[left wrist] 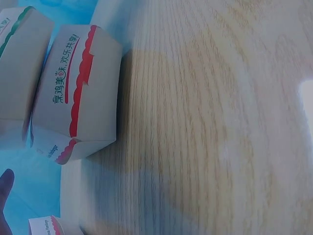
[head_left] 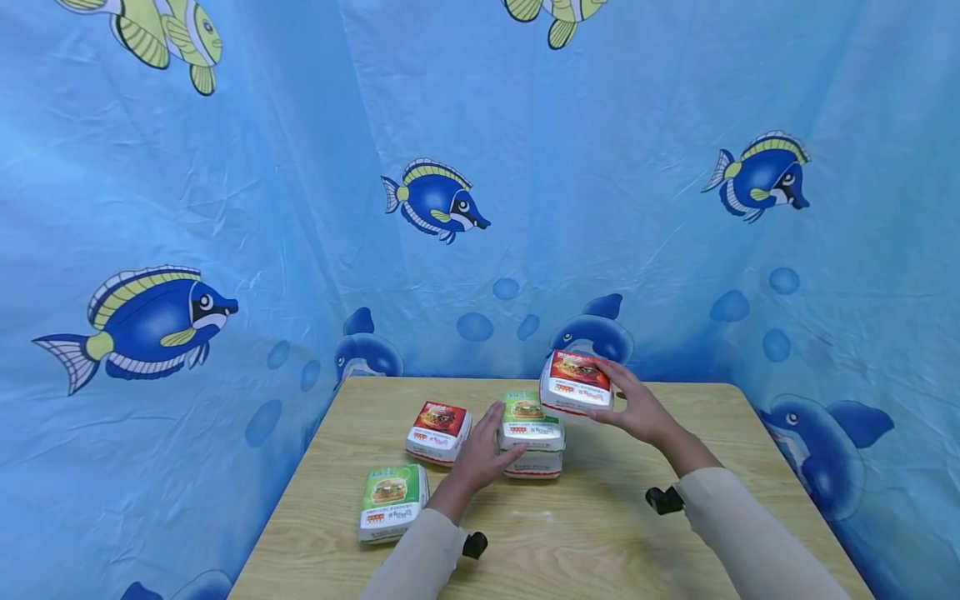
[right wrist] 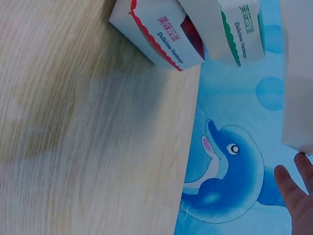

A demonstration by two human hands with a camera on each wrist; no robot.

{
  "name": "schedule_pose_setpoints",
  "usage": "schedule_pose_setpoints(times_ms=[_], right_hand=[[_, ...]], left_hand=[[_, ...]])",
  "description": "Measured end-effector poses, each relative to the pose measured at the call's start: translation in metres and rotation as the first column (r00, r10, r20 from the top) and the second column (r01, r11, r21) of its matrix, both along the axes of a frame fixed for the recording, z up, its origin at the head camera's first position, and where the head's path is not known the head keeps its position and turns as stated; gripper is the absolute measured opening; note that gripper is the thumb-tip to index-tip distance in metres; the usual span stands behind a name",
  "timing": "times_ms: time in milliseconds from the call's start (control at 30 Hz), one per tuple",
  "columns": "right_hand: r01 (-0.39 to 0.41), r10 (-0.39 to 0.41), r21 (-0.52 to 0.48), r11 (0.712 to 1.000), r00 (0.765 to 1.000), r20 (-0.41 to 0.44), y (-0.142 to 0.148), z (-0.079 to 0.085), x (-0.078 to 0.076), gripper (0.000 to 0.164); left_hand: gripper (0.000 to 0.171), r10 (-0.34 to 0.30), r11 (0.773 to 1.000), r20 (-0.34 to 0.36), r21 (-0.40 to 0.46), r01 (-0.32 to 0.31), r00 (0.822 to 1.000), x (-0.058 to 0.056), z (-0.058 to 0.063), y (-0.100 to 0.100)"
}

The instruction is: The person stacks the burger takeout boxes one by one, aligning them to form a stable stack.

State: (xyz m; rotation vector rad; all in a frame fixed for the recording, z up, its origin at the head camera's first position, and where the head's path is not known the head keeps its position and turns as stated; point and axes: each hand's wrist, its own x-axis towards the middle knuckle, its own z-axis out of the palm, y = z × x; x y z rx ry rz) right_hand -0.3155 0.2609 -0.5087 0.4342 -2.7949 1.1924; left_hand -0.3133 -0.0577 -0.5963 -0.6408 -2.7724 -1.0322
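Observation:
My right hand (head_left: 637, 407) grips a red-topped hamburger box (head_left: 576, 382) by its right side, raised above the table. In the right wrist view, that held box (right wrist: 298, 78) is cut off by the frame edge. Just left of it stands a stack: a green-topped hamburger box (head_left: 531, 417) sits on a red-trimmed hamburger box (head_left: 534, 465). The left hand (head_left: 480, 454) is beside the stack's left side, fingers extended and thumb spread toward its front. Whether it touches the stack is unclear. The lower box (left wrist: 78, 93) shows its red scalloped edge in the left wrist view.
Another red-topped box (head_left: 438, 432) lies left of the left hand, with a green-topped box (head_left: 392, 500) nearer the front. All stand on a wooden table (head_left: 585, 542). A blue curtain (head_left: 480, 275) printed with fish and dolphins surrounds the table's back and sides.

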Motion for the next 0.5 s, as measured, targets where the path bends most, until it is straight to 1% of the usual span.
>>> schedule_pose_setpoints(times_ms=[167, 333, 500], right_hand=[[-0.03, 0.03, 0.007, 1.0, 1.0, 0.007, -0.007, 0.0, 0.0, 0.1], [-0.059, 0.059, 0.011, 0.998, 0.998, -0.001, -0.014, -0.001, -0.001, 0.1], [-0.08, 0.08, -0.006, 0.997, 0.997, -0.009, -0.02, 0.001, -0.001, 0.099]], left_hand=[[0.093, -0.005, 1.0, -0.007, 0.011, 0.005, 1.0, 0.0, 0.001, 0.001], [0.093, -0.011, 1.0, -0.016, -0.001, 0.011, 1.0, -0.001, -0.001, 0.001], [0.093, -0.018, 1.0, -0.019, 0.012, 0.018, 1.0, -0.001, -0.001, 0.002]])
